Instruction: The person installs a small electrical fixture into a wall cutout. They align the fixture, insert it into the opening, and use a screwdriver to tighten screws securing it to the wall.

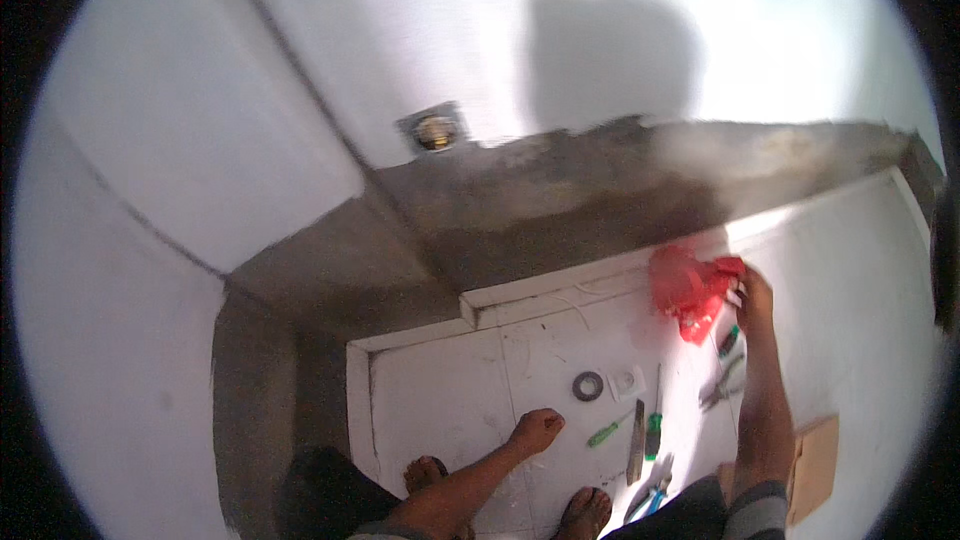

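Observation:
At the right, my right hand (756, 298) is closed on the edge of a crumpled red plastic bag (688, 290), which lies against the low white skirting. Its contents cannot be made out. My left hand (540, 430) is low over the white tiled floor, fingers curled together; whatever they hold, if anything, is too small to tell. Nearest to it are a black roll of tape (587, 386) and a green-handled screwdriver (604, 434). Beside the tape sits a square white plate (627, 381).
A long flat dark tool (635, 445), a green-and-black screwdriver (653, 437), pliers (722, 390) and blue-handled pliers (652, 500) lie on the floor. Cardboard (815, 468) is beside my right arm. An open wall box (436, 130) sits above the bare cement band (560, 205).

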{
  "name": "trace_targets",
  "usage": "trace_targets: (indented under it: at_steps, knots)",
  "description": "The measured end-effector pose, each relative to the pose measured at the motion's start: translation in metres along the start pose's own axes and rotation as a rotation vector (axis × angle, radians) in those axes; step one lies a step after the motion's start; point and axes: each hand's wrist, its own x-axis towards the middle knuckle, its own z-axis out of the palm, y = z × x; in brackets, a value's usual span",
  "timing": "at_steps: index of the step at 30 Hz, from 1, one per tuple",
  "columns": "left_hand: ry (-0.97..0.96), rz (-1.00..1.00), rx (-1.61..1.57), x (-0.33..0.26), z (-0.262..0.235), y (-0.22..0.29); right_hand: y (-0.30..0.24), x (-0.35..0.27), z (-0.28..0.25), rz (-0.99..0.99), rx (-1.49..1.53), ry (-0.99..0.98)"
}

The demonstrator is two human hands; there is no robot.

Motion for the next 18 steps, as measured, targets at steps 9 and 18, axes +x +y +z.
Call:
trace_targets:
  at_steps: [9,18]
  knots:
    - [0.301,0.083,-0.320,0.043,-0.035,0.038,0.144,-0.008,-0.101,-0.162,-1.350,0.044]
    - [0.194,0.013,-0.472,0.031,-0.019,0.032,0.149,-0.017,-0.103,0.065,-0.393,0.158]
